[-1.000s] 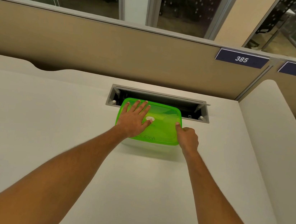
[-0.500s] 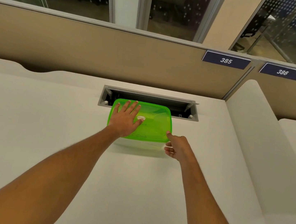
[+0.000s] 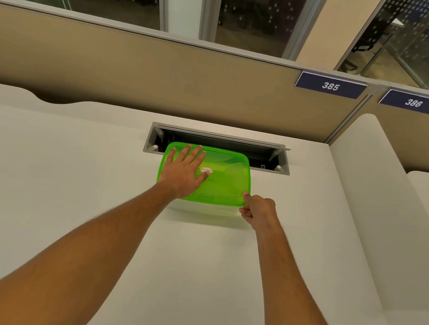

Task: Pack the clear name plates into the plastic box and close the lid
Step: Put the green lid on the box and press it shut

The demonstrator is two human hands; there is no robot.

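Observation:
A clear plastic box stands on the white desk with its translucent green lid lying on top. My left hand rests flat on the lid's left half, fingers spread. At the lid's near right corner my right hand is curled, thumb on the lid's rim and fingers below it. The green lid and my hands hide the inside of the box, so no clear name plates show.
An open cable slot with a metal frame lies in the desk just behind the box. A beige partition with number signs 385 and 386 runs along the back. A white divider bounds the desk on the right.
My right hand slid from the lid's right edge down to its near right corner and curled around the rim. The left hand stays flat on the lid.

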